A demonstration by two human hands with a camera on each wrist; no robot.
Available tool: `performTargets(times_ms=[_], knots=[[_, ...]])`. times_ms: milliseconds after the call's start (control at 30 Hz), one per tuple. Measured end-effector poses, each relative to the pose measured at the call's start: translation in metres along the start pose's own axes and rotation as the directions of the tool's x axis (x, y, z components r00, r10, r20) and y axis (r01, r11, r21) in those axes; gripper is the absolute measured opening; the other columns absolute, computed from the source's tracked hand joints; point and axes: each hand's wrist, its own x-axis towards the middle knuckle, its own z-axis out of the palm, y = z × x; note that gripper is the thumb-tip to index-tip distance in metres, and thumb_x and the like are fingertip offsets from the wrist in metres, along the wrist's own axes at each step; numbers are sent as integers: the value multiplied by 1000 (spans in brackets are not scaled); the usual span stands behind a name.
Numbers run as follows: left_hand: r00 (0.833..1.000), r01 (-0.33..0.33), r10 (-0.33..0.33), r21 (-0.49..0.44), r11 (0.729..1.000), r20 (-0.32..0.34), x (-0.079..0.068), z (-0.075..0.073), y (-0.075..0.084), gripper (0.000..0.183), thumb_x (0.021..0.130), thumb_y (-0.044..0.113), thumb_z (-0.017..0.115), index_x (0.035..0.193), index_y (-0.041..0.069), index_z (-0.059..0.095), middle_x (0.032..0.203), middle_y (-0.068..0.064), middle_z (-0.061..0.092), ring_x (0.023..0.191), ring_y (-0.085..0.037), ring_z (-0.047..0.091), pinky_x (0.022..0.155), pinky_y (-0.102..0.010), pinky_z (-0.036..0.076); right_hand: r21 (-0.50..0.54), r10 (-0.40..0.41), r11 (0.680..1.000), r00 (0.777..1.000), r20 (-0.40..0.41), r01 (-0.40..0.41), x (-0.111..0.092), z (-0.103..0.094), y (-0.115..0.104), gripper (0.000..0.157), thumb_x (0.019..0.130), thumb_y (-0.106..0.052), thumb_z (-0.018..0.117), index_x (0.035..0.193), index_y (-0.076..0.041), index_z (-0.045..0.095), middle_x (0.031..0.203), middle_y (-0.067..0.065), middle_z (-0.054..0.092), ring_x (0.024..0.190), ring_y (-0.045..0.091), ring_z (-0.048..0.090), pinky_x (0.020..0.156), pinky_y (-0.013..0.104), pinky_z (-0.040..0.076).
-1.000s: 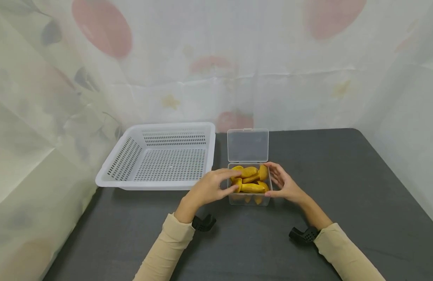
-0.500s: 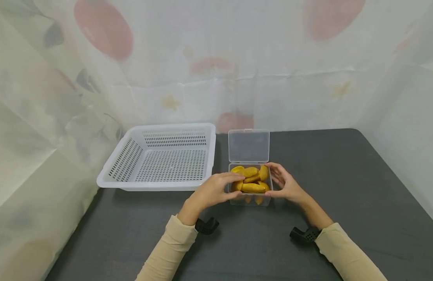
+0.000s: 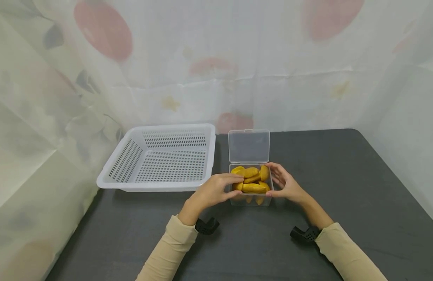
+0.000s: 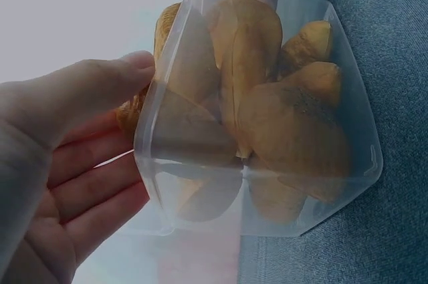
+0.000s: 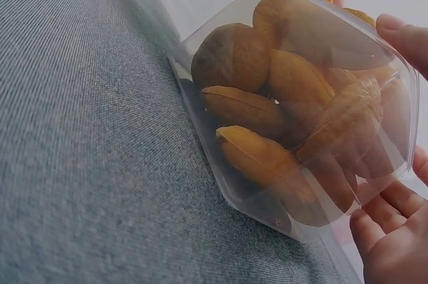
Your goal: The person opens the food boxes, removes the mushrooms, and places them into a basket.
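No readable text, label, brand, number or sign shows in any of the views.
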Motion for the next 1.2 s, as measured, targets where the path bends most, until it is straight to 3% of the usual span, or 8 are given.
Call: performTargets(times_ms=[467, 867, 1200], knots=[[999, -37, 37, 4, 999, -36, -1, -4, 2, 41, 88, 23, 69, 123, 4, 65, 123, -10, 69, 114, -22, 67, 98, -29, 55, -8, 47, 999, 999, -3, -47, -1, 0, -1, 87, 79, -2, 75, 146, 7, 21, 147, -14, 33, 134, -18, 33, 107, 0, 32], [989, -61, 57, -23, 998, -140, -3, -12, 0, 41, 83, 14, 74, 121, 2, 67, 120, -12, 70, 111, -23, 68, 92, -28, 58, -6, 46, 999, 999, -7, -46, -2, -1, -1, 86, 80, -2, 75, 147, 6, 21, 145, -19, 33, 134, -18, 31, 108, 2, 32], [977, -25, 19, -24, 999, -212, -11, -27, -12, 43, 82, 13, 74, 123, 0, 65, 123, -15, 68, 113, -25, 67, 94, -33, 57, 42, 2, 999, 1000, 30, -3, -1, -2, 2, 89, 81, -1, 73, 148, 9, 16, 147, -19, 31, 137, -16, 29, 110, 2, 31]])
